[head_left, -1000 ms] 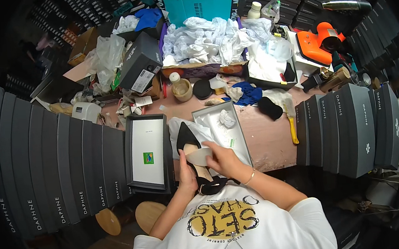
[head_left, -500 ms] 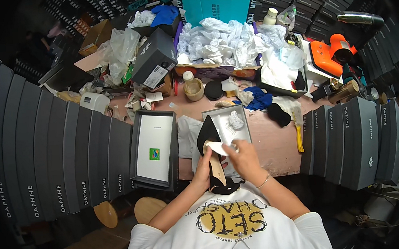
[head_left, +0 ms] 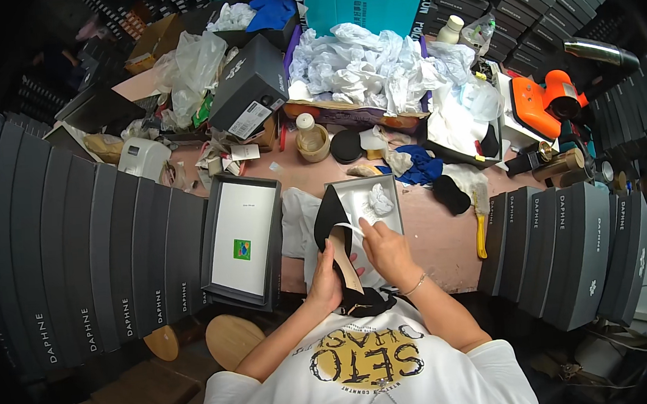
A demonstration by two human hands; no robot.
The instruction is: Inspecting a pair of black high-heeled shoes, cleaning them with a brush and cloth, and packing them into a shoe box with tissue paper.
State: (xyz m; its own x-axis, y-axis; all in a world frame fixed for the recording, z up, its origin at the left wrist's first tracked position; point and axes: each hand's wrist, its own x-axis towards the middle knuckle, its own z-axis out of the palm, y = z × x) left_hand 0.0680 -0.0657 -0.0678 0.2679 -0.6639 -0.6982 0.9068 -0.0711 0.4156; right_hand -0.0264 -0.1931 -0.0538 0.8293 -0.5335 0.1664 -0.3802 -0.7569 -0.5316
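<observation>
My left hand grips a black pointed shoe with a tan sole, held sole-side toward me above the table's front edge. My right hand pinches a strip of white tissue paper at the shoe's opening. Just behind the shoe lies an open grey shoe box with a crumpled wad of white paper in it. A grey box lid with a white inside and a small green sticker lies to the left.
Rows of dark shoe boxes flank me on the left, and more shoe boxes on the right. A heap of white tissue, a small jar, a blue cloth, a yellow-handled brush and an orange tool crowd the back of the pinkish table.
The shoe has been turned more upright in my left hand. My right hand has shifted from beside the sole up to the shoe's opening with the tissue.
</observation>
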